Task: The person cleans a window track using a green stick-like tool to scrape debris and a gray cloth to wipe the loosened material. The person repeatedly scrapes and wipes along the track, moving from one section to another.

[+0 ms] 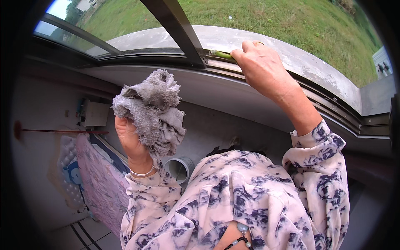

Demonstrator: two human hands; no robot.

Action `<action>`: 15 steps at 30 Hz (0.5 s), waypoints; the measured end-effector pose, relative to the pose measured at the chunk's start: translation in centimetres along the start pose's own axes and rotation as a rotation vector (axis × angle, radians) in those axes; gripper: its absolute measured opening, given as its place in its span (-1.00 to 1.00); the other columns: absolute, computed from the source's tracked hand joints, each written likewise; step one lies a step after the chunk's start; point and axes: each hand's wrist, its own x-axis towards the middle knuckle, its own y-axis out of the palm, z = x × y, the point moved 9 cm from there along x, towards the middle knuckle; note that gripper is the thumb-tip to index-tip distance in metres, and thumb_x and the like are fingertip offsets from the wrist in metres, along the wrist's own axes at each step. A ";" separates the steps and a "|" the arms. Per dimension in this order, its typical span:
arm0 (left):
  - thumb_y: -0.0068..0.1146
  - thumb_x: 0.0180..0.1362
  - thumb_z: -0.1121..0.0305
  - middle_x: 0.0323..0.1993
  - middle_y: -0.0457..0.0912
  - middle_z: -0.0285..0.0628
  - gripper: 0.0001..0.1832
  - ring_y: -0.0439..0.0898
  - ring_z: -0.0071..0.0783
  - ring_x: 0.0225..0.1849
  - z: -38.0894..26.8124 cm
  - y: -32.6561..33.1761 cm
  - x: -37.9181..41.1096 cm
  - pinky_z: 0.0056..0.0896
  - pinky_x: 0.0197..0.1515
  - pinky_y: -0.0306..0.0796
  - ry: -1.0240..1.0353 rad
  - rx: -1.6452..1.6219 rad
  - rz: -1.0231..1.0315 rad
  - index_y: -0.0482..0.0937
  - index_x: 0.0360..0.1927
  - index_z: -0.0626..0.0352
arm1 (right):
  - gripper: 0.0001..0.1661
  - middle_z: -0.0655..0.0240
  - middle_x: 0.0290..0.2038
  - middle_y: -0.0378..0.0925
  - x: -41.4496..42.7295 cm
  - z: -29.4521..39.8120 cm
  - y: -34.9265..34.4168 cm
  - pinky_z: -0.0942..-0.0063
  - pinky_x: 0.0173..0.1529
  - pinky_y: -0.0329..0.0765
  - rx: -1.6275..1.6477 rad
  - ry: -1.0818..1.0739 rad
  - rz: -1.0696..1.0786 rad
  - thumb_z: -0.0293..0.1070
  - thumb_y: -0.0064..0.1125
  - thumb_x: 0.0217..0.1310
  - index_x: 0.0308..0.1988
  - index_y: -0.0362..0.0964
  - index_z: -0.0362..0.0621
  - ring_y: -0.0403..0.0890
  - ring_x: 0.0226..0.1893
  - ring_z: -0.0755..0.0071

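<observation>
My left hand [129, 137] holds up a bunched, frayed grey terry cloth [156, 114], which hides most of its fingers. My right hand [262, 68] grips a thin green tool or stick [221, 55] with a pale tip. That tip points left, over the metal tracks [229, 67] of the sliding window, close to the foot of the dark window frame post [184, 34]. What the green piece is, I cannot tell.
Outside the opening runs a concrete ledge [312, 59], with grass beyond. Below me stands a white bucket [179, 170]. At the left are a bed with a pink cover [100, 178], a long red-handled brush [62, 131] and a small white cabinet [96, 113].
</observation>
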 end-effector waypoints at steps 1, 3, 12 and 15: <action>0.27 0.25 0.14 0.05 0.63 0.02 -0.42 0.66 -0.14 0.04 0.3 -0.4 -0.2 -0.07 0.13 0.54 -0.014 0.018 -0.013 0.45 0.18 0.36 | -0.84 0.10 -0.30 0.51 0.9 0.9 0.2 0.18 -0.11 0.55 -0.061 -0.021 0.038 -0.50 0.16 0.09 -0.25 0.51 -0.23 0.57 -0.20 -0.01; 0.33 0.21 0.13 0.01 0.65 -0.04 -0.41 0.67 -0.27 -0.01 0.2 0.0 -0.1 -0.23 0.10 0.54 0.017 0.092 0.038 0.48 0.13 0.40 | -0.84 0.10 -0.29 0.52 2.1 1.5 0.7 0.19 -0.09 0.57 -0.123 0.028 0.124 -0.50 0.15 0.07 -0.27 0.53 -0.23 0.58 -0.17 0.01; 0.15 0.32 0.24 0.07 0.62 -0.02 -0.52 0.62 -0.23 0.09 3.5 2.0 -0.3 -0.19 0.19 0.47 -0.107 0.064 0.237 0.45 0.18 0.38 | -0.76 0.06 -0.19 0.54 2.5 -0.5 2.3 0.18 -0.01 0.58 -0.118 0.204 0.182 -0.51 0.15 0.06 -0.18 0.52 -0.23 0.58 -0.08 0.02; 0.25 0.28 0.24 -0.03 0.64 -0.17 -0.50 0.61 -0.48 -0.03 4.9 4.6 0.2 -0.44 0.08 0.46 -0.261 0.043 0.162 0.46 0.14 0.42 | -0.61 0.11 -0.23 0.51 1.9 2.0 -1.9 0.21 -0.11 0.58 0.224 0.147 -0.143 -0.50 0.20 0.11 0.00 0.48 -0.19 0.60 -0.14 0.03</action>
